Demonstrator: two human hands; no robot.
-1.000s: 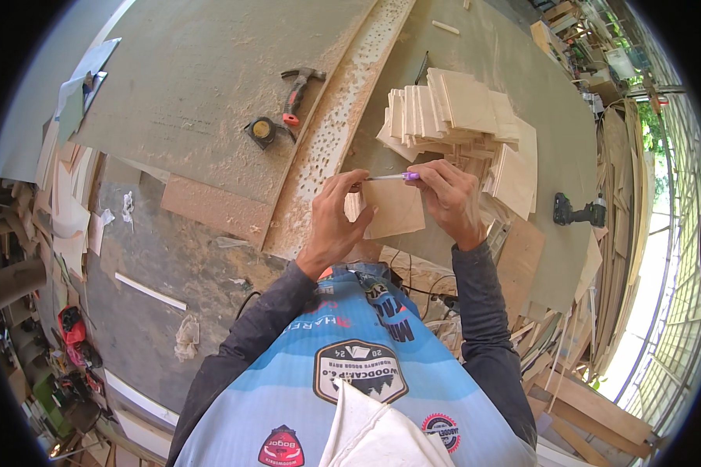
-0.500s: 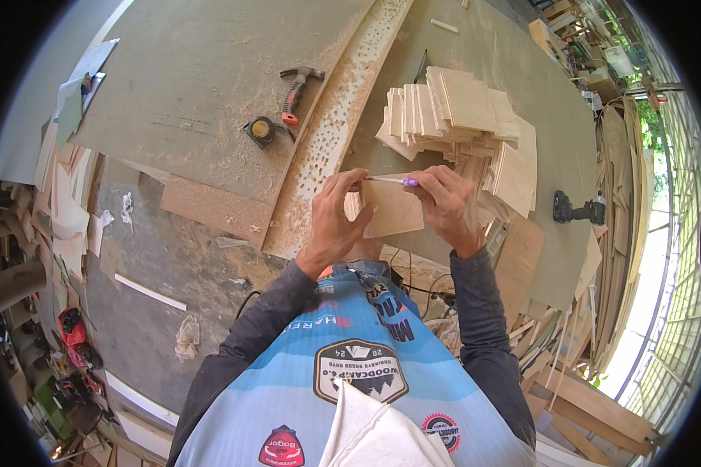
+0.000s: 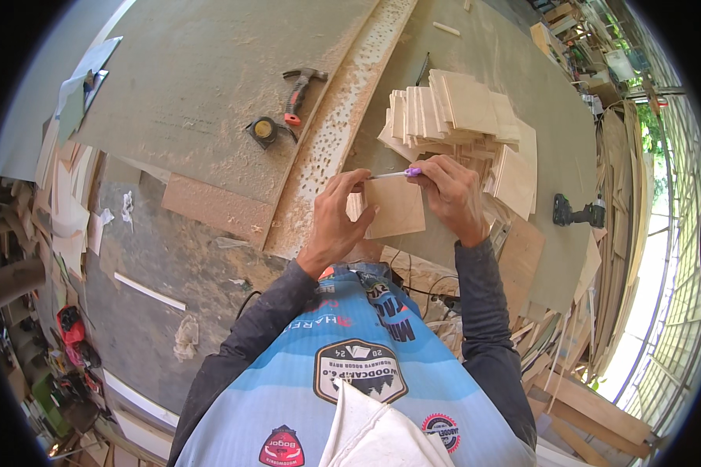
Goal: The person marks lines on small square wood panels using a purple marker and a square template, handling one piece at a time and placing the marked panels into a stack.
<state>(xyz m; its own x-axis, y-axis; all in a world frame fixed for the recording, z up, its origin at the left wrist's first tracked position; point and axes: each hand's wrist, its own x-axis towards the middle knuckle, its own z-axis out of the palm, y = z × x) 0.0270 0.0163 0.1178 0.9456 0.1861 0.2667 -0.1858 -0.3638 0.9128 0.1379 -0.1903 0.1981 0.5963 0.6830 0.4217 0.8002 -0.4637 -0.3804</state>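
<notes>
- Counter [image 3: 187,47] carries sawdust.
- Left hand [image 3: 340,216]: thumb and fingers curve apart beside the square panel [image 3: 397,210]; grip cannot be confirmed.
- Right hand [image 3: 448,194]: fingers pinch the purple-ended tool [image 3: 391,175] at the panel's far edge.
- Beyond: tape measure [image 3: 263,131], plywood stack [image 3: 467,105], hammer [image 3: 296,97].

it's a woodworking shop, hammer [image 3: 296,95] lying far left, power drill [image 3: 579,211] right, plywood squares [image 3: 469,105] stacked between, sawdust [image 3: 296,206] everywhere along that strip!
</notes>
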